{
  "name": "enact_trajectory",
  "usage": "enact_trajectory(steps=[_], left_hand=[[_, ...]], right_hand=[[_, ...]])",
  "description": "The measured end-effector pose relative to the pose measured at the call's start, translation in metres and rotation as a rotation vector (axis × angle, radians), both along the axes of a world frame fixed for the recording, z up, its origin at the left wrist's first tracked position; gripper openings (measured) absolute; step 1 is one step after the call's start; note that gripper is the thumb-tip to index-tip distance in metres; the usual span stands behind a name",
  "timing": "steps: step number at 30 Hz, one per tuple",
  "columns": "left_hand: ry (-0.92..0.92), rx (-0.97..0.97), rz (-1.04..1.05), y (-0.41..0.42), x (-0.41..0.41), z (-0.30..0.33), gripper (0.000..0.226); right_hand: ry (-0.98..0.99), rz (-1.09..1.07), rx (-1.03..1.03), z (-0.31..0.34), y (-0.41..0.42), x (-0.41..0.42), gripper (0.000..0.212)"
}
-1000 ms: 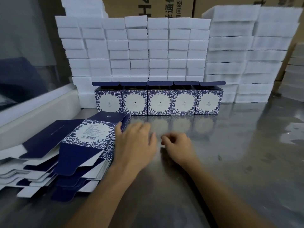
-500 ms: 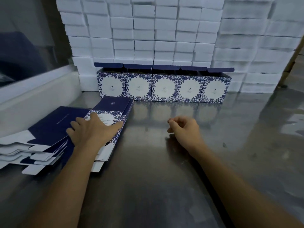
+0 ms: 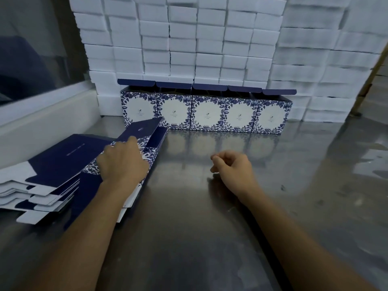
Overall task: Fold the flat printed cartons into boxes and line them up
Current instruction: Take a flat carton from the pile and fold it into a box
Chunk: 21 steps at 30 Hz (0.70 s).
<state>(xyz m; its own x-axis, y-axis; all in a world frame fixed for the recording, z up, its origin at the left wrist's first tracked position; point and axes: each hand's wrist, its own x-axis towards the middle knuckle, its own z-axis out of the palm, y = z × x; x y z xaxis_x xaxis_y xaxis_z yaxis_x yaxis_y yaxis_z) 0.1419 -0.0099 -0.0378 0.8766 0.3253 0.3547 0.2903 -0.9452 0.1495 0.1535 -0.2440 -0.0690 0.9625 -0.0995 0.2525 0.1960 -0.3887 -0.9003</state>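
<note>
Several folded blue-and-white floral boxes (image 3: pixel 207 111) stand in a row at the back of the metal table (image 3: pixel 210 217), lids open. At the left lie two piles of flat cartons (image 3: pixel 48 171), dark blue with white flaps. My left hand (image 3: pixel 122 162) grips the top flat carton (image 3: pixel 144 131) of the nearer pile; its far end is tilted up off the pile. My right hand (image 3: pixel 231 166) rests on the table to the right, fingers loosely curled, holding nothing.
Tall stacks of white foam blocks (image 3: pixel 210 38) form a wall right behind the box row. A white ledge (image 3: pixel 46 120) with a window borders the table's left side. A cardboard edge (image 3: pixel 369 80) shows at the far right.
My left hand has closed on the top flat carton and raised its far end off the pile. The right hand has barely moved. The camera has tipped down and closer.
</note>
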Motion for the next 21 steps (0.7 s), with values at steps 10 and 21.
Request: enact_trajectory(steps=[10, 21], left_hand=[[-0.397, 0.200, -0.167, -0.018, -0.013, 0.004, 0.074], [-0.184, 0.198, -0.827, -0.080, -0.026, -0.001, 0.075]], right_hand=[[-0.011, 0.004, -0.002, 0.002, 0.001, -0.003, 0.021], [0.321, 0.334, 0.837, 0.017, 0.023, -0.011, 0.033]])
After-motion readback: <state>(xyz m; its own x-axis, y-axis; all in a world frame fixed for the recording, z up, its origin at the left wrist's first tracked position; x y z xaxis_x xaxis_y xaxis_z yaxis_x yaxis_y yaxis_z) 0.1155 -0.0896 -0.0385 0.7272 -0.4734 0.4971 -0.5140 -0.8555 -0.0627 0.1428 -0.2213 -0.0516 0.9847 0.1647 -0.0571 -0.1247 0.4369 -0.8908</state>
